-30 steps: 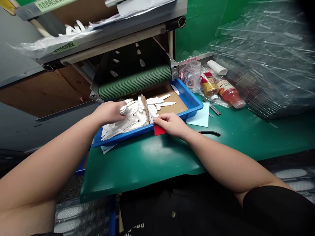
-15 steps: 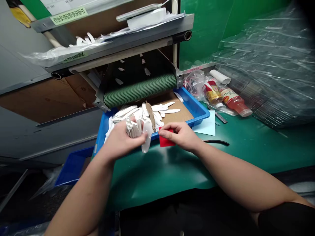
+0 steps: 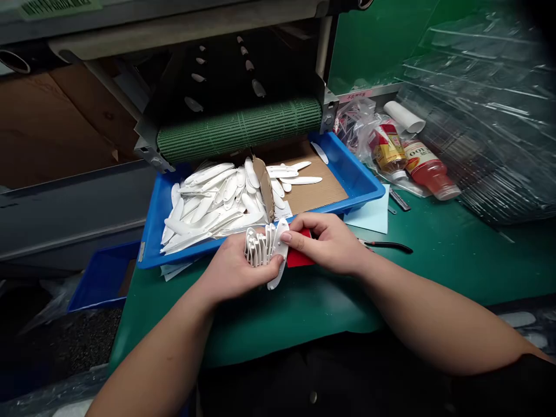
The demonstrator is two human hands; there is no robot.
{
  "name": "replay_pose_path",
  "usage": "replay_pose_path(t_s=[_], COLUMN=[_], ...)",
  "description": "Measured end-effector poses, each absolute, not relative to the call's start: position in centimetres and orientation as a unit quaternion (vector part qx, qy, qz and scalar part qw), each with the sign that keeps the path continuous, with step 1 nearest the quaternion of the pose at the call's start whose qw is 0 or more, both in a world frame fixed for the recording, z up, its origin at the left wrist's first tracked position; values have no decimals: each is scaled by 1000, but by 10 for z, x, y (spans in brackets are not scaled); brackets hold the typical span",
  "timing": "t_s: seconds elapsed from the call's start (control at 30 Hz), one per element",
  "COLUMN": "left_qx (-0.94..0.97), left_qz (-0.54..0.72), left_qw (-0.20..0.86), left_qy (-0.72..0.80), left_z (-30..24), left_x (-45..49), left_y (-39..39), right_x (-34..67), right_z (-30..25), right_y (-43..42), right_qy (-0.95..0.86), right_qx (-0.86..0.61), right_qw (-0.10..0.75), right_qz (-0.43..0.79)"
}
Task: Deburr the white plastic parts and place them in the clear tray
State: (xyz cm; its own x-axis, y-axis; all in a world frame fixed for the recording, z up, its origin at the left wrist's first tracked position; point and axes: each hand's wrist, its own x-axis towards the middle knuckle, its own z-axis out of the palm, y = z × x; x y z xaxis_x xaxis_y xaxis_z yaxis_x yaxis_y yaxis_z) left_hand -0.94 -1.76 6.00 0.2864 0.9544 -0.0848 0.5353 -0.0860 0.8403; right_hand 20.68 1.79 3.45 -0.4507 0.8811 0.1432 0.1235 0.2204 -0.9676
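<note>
My left hand (image 3: 237, 266) is closed round a row of thin white plastic pieces (image 3: 257, 248), several of them standing side by side. Its thumb presses on one long oval white piece (image 3: 278, 272), which is tilted with small pegs on its face. My right hand (image 3: 328, 243) is closed too, holding a flat red square (image 3: 299, 258) that is partly covered by the fingers. The right thumb tip meets the upper edge of the oval piece. Behind both hands, a blue tray (image 3: 150, 240) holds a heap of similar white pieces (image 3: 208, 202).
A green conveyor belt (image 3: 243, 130) carrying more white pieces ends above the tray. On the green table (image 3: 347, 310) lie black-handled pliers (image 3: 391, 247), a cutter knife (image 3: 399, 200), pale blue paper (image 3: 369, 214) and two bottles (image 3: 430, 168). Stacked clear plastic trays (image 3: 490, 127) stand at right.
My hands have come together, and the right thumb now touches the oval piece in my left hand. The view has tilted down, showing more of the tray.
</note>
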Motion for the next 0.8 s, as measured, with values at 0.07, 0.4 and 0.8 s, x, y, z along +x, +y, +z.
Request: replay_pose_path(t_s=[0.07, 0.4, 0.8], left_qx=[693, 846, 908], left_qz=[256, 221, 234], left_qw=[415, 300, 148], left_qy=[531, 381, 314], left_z=[59, 60, 53], left_x=[-10, -13, -18], left_y=[-17, -23, -20], right_x=[210, 223, 228], right_z=[38, 44, 50], right_y=[19, 35, 30], right_qy=[-701, -544, -566], right_qx=[-373, -404, -425], right_qw=[367, 393, 396], right_qz=[484, 621, 586])
